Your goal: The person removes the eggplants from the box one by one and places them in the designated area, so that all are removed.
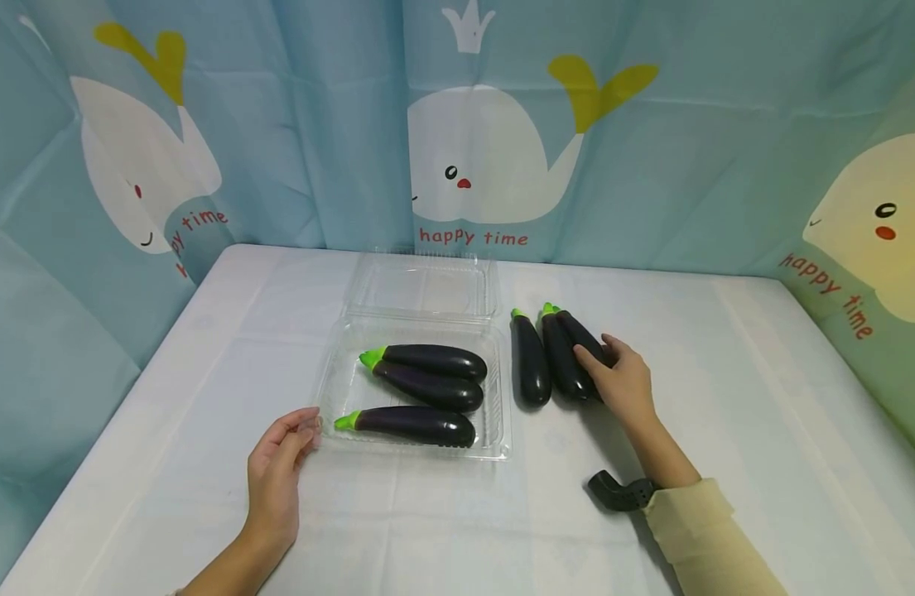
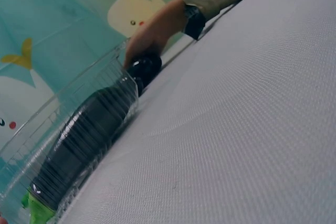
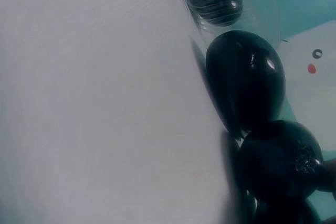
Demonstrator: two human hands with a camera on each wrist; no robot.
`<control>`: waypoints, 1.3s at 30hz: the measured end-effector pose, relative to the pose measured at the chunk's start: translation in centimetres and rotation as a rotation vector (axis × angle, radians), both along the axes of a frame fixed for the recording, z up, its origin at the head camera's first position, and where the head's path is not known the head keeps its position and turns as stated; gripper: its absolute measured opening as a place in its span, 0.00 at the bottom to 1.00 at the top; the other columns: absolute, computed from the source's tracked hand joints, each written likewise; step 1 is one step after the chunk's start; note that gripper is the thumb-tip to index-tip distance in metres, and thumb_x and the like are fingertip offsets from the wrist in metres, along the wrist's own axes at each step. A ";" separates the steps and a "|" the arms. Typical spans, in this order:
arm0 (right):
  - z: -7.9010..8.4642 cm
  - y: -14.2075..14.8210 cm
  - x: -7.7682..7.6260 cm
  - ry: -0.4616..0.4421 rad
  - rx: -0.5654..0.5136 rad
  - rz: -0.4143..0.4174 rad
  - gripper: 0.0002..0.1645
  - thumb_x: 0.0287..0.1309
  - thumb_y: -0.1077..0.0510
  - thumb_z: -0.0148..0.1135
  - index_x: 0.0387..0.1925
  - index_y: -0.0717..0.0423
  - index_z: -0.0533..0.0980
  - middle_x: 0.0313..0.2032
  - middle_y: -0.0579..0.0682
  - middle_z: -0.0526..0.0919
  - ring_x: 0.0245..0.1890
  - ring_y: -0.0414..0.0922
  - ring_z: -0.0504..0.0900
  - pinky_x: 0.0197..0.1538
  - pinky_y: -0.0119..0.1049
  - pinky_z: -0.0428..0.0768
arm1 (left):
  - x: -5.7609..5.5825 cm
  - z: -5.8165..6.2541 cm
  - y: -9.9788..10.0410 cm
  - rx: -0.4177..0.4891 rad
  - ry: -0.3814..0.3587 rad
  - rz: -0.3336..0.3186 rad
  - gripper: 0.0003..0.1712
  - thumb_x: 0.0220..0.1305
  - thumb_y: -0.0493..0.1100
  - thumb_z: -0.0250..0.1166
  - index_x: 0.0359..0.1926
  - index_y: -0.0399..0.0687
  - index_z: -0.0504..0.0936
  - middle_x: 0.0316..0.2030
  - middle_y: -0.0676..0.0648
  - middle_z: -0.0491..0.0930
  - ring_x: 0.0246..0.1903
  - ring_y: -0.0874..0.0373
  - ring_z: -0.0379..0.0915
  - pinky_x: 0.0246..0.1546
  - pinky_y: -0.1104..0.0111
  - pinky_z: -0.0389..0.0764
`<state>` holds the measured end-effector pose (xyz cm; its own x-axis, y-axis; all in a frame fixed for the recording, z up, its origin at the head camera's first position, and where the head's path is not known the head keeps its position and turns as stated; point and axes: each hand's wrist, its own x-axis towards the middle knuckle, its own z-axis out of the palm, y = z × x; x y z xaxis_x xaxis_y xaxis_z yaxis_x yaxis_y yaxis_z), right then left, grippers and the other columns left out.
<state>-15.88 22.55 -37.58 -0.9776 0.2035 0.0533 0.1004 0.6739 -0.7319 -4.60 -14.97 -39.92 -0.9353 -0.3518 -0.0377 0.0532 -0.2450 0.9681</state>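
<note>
A clear plastic clamshell box (image 1: 502, 430) lies with its lid (image 1: 420, 285) folded back. Inside it are three dark eggplants, the front one (image 1: 416, 425) apart from the other two. My left hand (image 1: 274, 472) pinches the box's left front corner. To the right of the box, three more eggplants lie side by side: a left one (image 1: 532, 364), a middle one (image 1: 564, 360) and a right one (image 1: 580, 333). My right hand (image 1: 624, 385) grips the right one between thumb and fingers and partly hides it. In the right wrist view, rounded eggplant ends (image 3: 247, 82) stand close together.
A white cloth (image 1: 397, 530) covers the table. A black band with a protruding piece (image 1: 621, 492) sits at the right wrist, by the beige sleeve (image 1: 706, 530). Blue curtains (image 1: 315, 165) printed with whales hang behind and at the sides.
</note>
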 end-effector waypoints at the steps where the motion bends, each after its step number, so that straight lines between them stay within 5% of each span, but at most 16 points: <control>1: 0.1 0.0 0.0 0.000 0.000 -0.002 0.41 0.60 0.44 0.55 0.61 0.73 0.60 0.53 0.71 0.70 0.55 0.62 0.67 0.58 0.52 0.64 | 0.0 0.0 0.0 0.002 0.005 0.000 0.14 0.64 0.29 0.47 0.46 0.23 0.71 0.39 0.45 0.76 0.40 0.58 0.71 0.42 0.75 0.73; 10: -0.1 0.2 0.1 0.057 0.037 -0.010 0.41 0.59 0.45 0.57 0.61 0.73 0.60 0.54 0.70 0.69 0.56 0.62 0.67 0.58 0.52 0.64 | 0.0 0.1 0.1 0.007 0.017 -0.003 0.12 0.64 0.29 0.48 0.44 0.25 0.73 0.39 0.44 0.77 0.39 0.59 0.72 0.41 0.75 0.73; 20: 0.4 -0.6 0.3 0.282 0.137 0.029 0.34 0.57 0.52 0.60 0.57 0.73 0.66 0.52 0.68 0.72 0.53 0.62 0.69 0.54 0.54 0.68 | 0.0 -0.1 0.1 0.002 -0.001 -0.003 0.14 0.63 0.29 0.47 0.47 0.20 0.69 0.40 0.42 0.75 0.39 0.59 0.71 0.41 0.74 0.73; 28: 3.1 -1.9 0.7 0.396 0.104 0.110 0.31 0.55 0.54 0.63 0.55 0.71 0.69 0.51 0.65 0.74 0.53 0.60 0.71 0.53 0.51 0.69 | 0.1 0.0 0.0 0.019 0.019 -0.007 0.12 0.64 0.30 0.48 0.43 0.26 0.74 0.39 0.45 0.76 0.39 0.60 0.71 0.41 0.75 0.73; 39: 7.0 -3.5 2.0 0.507 -0.019 0.162 0.29 0.51 0.58 0.66 0.54 0.66 0.72 0.49 0.58 0.78 0.54 0.48 0.72 0.54 0.42 0.70 | 0.0 0.0 0.0 0.005 -0.004 0.002 0.15 0.63 0.29 0.46 0.47 0.19 0.69 0.39 0.43 0.76 0.37 0.60 0.71 0.41 0.75 0.73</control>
<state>-13.84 19.08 -30.61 -0.8493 0.0577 0.5248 -0.3731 0.6376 -0.6739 -4.62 -14.94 -39.93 -0.9346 -0.3531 -0.0431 0.0498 -0.2497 0.9670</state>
